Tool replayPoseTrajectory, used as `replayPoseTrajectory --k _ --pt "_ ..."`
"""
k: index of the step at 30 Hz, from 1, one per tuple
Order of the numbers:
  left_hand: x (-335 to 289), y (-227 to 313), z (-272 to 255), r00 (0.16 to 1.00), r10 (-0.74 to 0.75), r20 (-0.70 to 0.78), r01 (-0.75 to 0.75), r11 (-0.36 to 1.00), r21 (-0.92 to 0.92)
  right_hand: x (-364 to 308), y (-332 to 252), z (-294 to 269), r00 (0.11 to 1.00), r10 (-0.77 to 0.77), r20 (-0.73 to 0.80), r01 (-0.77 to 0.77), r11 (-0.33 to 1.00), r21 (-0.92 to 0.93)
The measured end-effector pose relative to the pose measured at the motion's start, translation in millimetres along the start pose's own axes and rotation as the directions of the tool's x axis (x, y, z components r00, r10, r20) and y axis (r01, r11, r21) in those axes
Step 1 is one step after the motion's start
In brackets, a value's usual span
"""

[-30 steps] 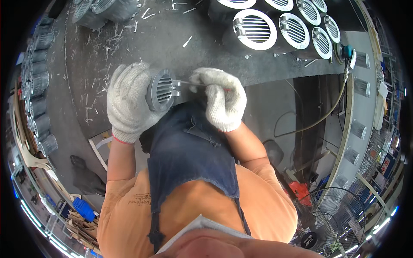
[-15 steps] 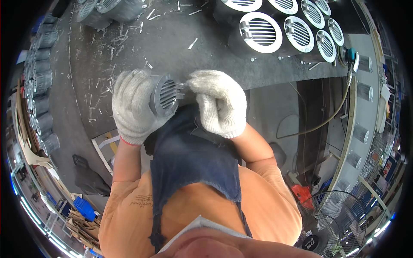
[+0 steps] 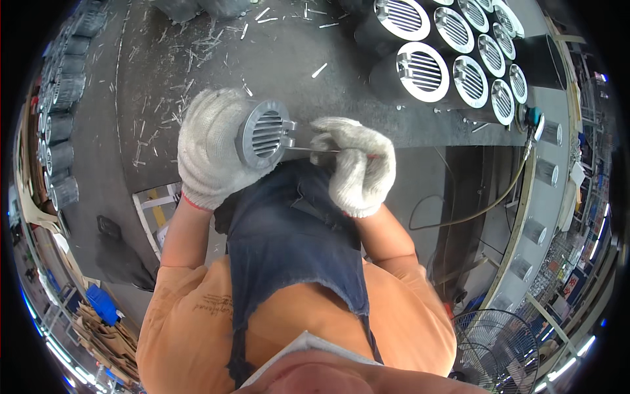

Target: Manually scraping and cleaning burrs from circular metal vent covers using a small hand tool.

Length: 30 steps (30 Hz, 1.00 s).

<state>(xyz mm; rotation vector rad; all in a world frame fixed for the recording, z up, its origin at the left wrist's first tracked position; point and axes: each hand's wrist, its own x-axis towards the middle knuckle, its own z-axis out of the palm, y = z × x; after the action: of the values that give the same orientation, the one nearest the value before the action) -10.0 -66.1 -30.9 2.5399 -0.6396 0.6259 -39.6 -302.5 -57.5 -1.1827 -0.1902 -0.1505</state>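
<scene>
My left hand [image 3: 213,144], in a white knitted glove, is closed around the side of a round grey metal grille [image 3: 266,134]. Its slatted face is turned up and toward the right, with small hinge lugs [image 3: 288,133] on its right rim. Across from it, my gloved right hand [image 3: 365,164] is closed, with a thin metal rod [image 3: 307,150] between its fingers. The rod's left end reaches the grille near the lower lug; whether it touches or enters it I cannot tell. Part of the rod is hidden by the glove.
Several similar grilles with bright rims [image 3: 422,72] stand at the back right of the dark bench [image 3: 328,98]. Metal slivers [image 3: 319,70] litter the bench top. Near its right edge sits an air tool [image 3: 533,118] with a hose [image 3: 508,190]. More metal cylinders [image 3: 60,161] line the left.
My right hand has drawn away from the grille to the right, and the thin rod now shows between them. The grille's face is turned more into view. The whole view has shifted slightly.
</scene>
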Motion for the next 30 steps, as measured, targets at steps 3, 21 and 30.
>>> replayPoseTrajectory --k 3,21,30 --pt "-0.1 -1.9 1.8 1.000 0.004 -0.014 -0.004 1.000 0.000 6.6 1.5 1.0 0.993 -0.045 0.112 0.063 0.984 -0.168" --pt "0.0 -15.4 -9.9 0.994 -0.099 -0.036 0.083 0.947 -0.311 9.8 26.3 -0.3 0.990 -0.124 -0.073 0.127 0.991 0.042" --pt "18.0 -31.0 -28.7 0.733 -0.179 0.656 0.678 0.268 -0.685 42.0 61.1 43.5 0.978 0.196 0.067 -0.203 0.841 0.502"
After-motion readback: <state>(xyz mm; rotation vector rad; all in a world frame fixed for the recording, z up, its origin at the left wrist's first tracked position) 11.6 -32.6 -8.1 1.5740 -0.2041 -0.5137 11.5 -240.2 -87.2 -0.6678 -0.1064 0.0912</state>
